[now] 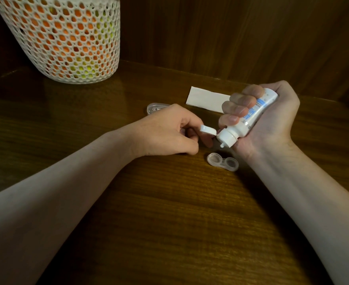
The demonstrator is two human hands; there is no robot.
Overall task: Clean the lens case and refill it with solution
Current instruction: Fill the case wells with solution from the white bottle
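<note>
White plastic fills the right hand [266, 120]: its fingers are curled round a small solution bottle [249, 118] with blue print, tipped so that the nozzle points down and toward the person. The flip cap [208, 129] stands swung open on its hinge, sticking out toward the left hand [169, 132], whose thumb and curled fingers are at the cap — the thumb lies along its upper edge, though whether the fingers beneath actually pinch it is hard to tell. Just below the nozzle, nearer the person than both hands and close beside the right wrist, the clear lens case [222, 162] lies flat on the wooden table [169, 223], both round wells uncovered and facing up; the nozzle hangs above the table just beyond the case's left well, not touching it. Beyond the left hand, partly hidden behind its knuckles, sits a small clear plastic lid or container [154, 108] — its contents cannot be made out. Beyond the right hand's fingers lies a folded white tissue [207, 98], flat on the wood. Far beyond the left forearm stands a white mesh basket [66, 38] with orange and yellow-green showing through its holes.
</note>
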